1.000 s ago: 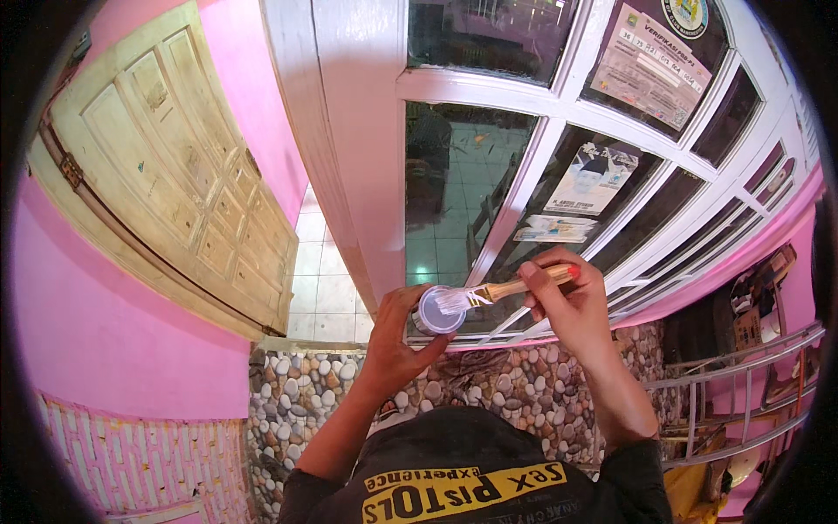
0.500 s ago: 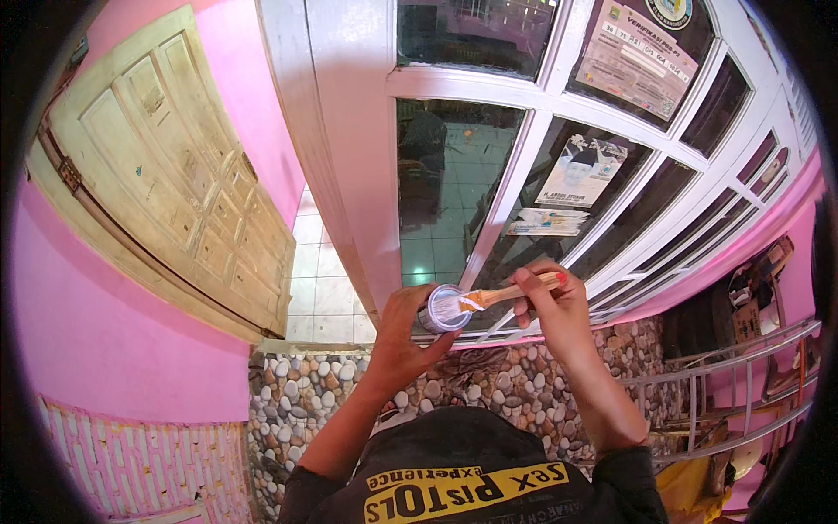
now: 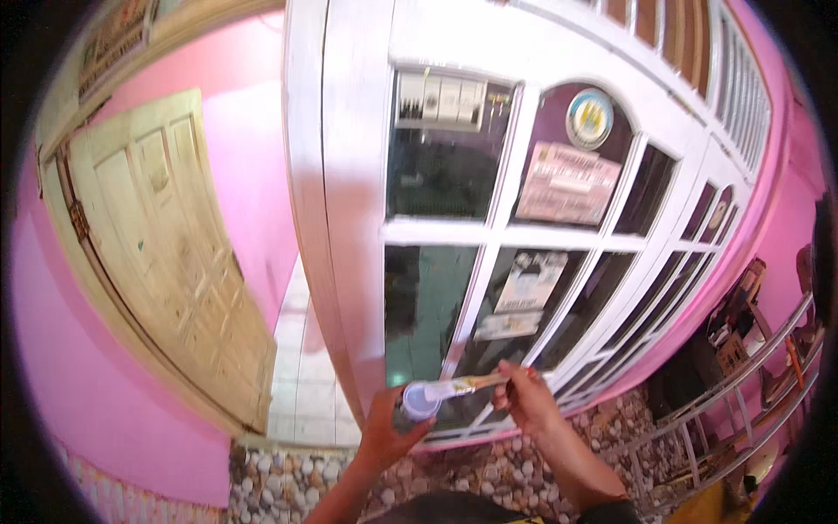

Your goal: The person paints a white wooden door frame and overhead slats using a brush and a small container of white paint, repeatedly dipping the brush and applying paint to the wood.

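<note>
Evidently, paintbrush juts leftward from right hand.

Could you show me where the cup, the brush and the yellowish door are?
Cup (image 3: 421,417): head view, on its near rim.
Brush (image 3: 470,384): head view, on the band between bristles and handle.
Yellowish door (image 3: 173,262): head view, on the middle of its panelled face.
</note>
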